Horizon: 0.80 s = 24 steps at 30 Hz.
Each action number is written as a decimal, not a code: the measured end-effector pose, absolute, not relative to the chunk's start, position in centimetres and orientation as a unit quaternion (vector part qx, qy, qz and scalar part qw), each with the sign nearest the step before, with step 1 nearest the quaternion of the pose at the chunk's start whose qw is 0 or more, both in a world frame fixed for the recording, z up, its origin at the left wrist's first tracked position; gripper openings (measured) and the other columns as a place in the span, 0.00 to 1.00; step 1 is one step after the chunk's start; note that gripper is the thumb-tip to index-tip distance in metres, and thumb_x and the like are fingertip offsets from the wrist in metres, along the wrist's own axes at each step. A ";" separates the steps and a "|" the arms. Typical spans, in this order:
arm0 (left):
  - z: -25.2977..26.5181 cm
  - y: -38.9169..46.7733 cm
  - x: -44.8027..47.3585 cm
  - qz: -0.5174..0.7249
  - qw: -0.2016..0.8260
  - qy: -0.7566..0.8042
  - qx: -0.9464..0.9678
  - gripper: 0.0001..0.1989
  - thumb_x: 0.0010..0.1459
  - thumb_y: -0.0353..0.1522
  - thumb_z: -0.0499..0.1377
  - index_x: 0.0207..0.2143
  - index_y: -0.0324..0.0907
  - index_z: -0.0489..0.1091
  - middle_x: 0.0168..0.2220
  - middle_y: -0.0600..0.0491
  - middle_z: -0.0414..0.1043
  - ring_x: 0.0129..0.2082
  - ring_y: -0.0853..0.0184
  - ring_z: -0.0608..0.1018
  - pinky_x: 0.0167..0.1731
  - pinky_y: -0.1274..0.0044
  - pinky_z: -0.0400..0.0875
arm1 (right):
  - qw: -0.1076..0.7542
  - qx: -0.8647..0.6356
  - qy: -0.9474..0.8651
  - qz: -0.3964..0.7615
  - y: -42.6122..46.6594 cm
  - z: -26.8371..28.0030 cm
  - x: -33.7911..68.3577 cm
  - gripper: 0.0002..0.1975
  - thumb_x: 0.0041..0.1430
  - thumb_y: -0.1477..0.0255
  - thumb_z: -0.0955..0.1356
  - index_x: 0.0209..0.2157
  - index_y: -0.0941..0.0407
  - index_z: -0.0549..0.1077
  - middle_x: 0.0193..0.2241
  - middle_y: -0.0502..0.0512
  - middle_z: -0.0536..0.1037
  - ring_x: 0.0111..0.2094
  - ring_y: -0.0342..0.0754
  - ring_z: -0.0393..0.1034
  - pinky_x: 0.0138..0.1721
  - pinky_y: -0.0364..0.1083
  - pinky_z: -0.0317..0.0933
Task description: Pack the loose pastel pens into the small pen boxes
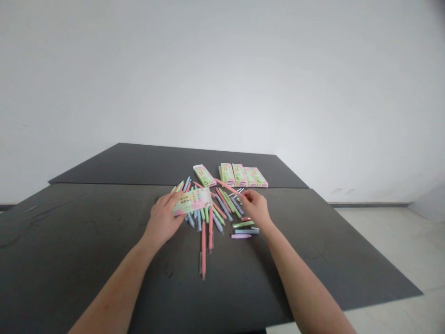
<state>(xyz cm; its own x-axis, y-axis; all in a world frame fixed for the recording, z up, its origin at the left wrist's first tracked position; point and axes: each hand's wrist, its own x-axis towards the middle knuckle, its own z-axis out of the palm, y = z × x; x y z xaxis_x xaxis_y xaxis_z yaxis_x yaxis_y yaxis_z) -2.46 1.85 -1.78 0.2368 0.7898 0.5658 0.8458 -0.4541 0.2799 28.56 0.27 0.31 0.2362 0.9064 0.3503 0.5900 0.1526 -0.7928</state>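
My left hand (164, 215) is closed around a small pink and green pen box (193, 202), its end turned toward the right. My right hand (256, 207) pinches one end of a pink pen (227, 186), which slants up and left above the pile. Under and between the hands lie many loose pens in pink, green, blue and purple, among them a blue pen (224, 207) and a green pen (229, 202). Two pink pens, one of them the nearer pink pen (203, 250), point toward me. What is inside the held box cannot be seen.
Behind the pile, one pen box (205, 176) lies alone, and several more pen boxes (239, 175) lie in a row to its right. A purple pen (241, 236) and a green pen (243, 224) lie near my right wrist. The black table (86, 241) has a seam across it.
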 end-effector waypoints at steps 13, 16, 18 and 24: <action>-1.9 1.7 -2.2 -0.335 0.044 -0.513 -0.789 0.28 0.51 0.32 0.58 0.57 0.40 0.64 0.55 0.43 0.67 0.55 0.52 0.68 0.54 0.60 0.65 | 0.698 -0.408 -0.539 0.235 -1.4 3.1 28.9 0.10 0.57 0.63 0.69 0.31 0.56 0.74 0.21 0.47 0.70 0.19 0.40 0.60 0.23 0.41 0.57; -1.9 1.7 -2.2 -0.339 0.045 -0.505 -0.792 0.28 0.51 0.31 0.58 0.56 0.40 0.64 0.55 0.43 0.67 0.55 0.53 0.69 0.55 0.61 0.65 | 0.659 -0.428 -0.579 0.218 -1.6 2.8 28.5 0.09 0.57 0.65 0.69 0.32 0.56 0.74 0.23 0.49 0.72 0.22 0.41 0.62 0.25 0.41 0.59; -1.9 1.7 -2.1 -0.345 0.047 -0.502 -0.792 0.28 0.51 0.31 0.58 0.56 0.40 0.65 0.55 0.43 0.67 0.55 0.53 0.69 0.55 0.61 0.65 | 0.635 -0.443 -0.600 0.199 -1.5 2.4 28.3 0.08 0.58 0.65 0.68 0.32 0.56 0.74 0.25 0.50 0.73 0.24 0.42 0.65 0.27 0.42 0.61; -1.9 1.6 -2.1 -0.357 0.049 -0.486 -0.797 0.27 0.51 0.31 0.57 0.56 0.41 0.65 0.55 0.45 0.67 0.55 0.54 0.69 0.56 0.62 0.64 | 0.584 -0.474 -0.644 0.144 -1.6 1.8 27.7 0.07 0.59 0.68 0.67 0.33 0.56 0.75 0.27 0.51 0.75 0.26 0.43 0.66 0.30 0.42 0.61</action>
